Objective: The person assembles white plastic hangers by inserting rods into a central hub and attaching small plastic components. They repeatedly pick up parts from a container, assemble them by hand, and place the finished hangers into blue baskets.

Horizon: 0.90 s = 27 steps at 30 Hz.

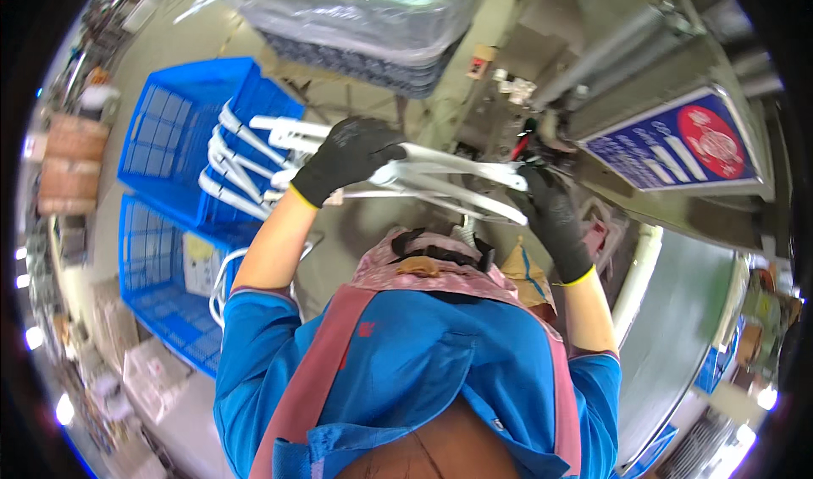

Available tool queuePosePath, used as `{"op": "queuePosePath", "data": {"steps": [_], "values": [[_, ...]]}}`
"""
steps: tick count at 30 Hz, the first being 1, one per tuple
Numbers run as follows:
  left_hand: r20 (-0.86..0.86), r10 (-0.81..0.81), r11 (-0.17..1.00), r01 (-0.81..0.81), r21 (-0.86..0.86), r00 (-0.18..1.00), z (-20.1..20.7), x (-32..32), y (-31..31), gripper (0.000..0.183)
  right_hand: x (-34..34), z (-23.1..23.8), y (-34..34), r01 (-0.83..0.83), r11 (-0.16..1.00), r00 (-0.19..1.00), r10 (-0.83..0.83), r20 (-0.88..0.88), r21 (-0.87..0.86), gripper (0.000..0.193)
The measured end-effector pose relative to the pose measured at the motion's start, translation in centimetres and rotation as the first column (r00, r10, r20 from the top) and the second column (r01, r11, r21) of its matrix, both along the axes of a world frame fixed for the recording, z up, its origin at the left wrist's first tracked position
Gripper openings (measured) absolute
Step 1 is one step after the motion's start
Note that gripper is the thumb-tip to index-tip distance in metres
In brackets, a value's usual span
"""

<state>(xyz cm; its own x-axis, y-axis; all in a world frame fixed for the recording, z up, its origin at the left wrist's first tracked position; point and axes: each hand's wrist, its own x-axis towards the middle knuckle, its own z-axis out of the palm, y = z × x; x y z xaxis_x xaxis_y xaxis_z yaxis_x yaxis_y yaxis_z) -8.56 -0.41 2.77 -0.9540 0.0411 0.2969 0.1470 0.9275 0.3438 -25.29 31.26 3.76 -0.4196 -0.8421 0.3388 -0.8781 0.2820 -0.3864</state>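
Crates (203, 74) near white frames (457, 164)

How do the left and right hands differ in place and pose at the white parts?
The left hand lies over the white parts partway along them; the right hand is at their right-hand ends. The left hand points mainly rightward; the right hand points mostly toward the top of the picture. Both wear dark gloves with yellow cuff edges.
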Motion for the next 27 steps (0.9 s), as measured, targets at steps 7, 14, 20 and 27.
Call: {"op": "queuePosePath", "data": {"steps": [7,14,20,27], "values": [[-0.103,-0.031,0.992,0.044,0.12,0.994,0.7,-1.0,0.4,0.026,0.6,2.9,-0.4,0.091,0.995,0.994,-0.087,-0.066,0.049,0.033],[-0.11,-0.056,0.996,0.063,0.064,0.992,1.3,-1.2,0.3,0.023,-2.1,-1.6,1.0,0.074,0.993,0.901,-0.029,-0.433,0.088,0.035],[-0.098,-0.035,0.983,0.052,0.176,0.995,1.1,-1.4,0.6,0.021,-4.8,-5.5,1.7,-0.106,0.994,0.78,0.077,0.621,0.01,0.054],[0.051,0.035,0.988,-0.042,0.147,0.998,1.8,-1.6,0.0,0.032,-5.3,-4.3,2.7,-0.044,0.998,0.516,-0.016,0.856,0.045,0.052]]}}
